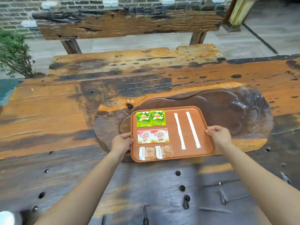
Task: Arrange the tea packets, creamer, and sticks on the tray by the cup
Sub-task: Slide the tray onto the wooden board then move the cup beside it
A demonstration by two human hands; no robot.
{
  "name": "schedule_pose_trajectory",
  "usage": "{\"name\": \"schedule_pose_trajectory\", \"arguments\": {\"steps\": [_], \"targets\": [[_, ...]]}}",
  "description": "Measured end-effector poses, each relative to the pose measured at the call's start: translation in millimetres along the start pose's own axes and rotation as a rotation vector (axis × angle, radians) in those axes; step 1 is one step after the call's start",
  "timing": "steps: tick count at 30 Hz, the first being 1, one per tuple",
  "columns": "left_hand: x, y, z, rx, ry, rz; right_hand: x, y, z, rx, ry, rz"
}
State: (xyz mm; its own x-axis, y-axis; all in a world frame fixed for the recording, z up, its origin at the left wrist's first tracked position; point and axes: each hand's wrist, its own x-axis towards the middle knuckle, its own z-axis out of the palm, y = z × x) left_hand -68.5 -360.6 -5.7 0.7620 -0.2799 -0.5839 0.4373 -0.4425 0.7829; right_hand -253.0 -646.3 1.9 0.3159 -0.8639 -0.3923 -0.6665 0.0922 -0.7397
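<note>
Both hands clamp the tray (172, 157): left hand (121, 142) and right hand (219, 135) on opposite rims. It looks stiff and light; loose packets (151, 120) between them could slide.

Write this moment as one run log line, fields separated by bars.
left hand grips tray left edge | right hand grips right edge | packets in three pairs left side | two sticks right side | no cup seen

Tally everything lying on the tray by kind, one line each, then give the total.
Green Lipton tea packets: 2
Coffee-mate creamer packets: 2
Brown sugar-type sachets: 2
White paper-wrapped sticks: 2
Total: 8, all on the orange-brown tray, which the left hand and right hand grip at its side edges.
</note>
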Motion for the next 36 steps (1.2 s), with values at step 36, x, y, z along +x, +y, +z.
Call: {"name": "schedule_pose_trajectory", "arguments": {"steps": [36], "targets": [[66,10,53,0.203,0.116,0.022,89,-24,25,-0.187,0.026,-0.064]]}}
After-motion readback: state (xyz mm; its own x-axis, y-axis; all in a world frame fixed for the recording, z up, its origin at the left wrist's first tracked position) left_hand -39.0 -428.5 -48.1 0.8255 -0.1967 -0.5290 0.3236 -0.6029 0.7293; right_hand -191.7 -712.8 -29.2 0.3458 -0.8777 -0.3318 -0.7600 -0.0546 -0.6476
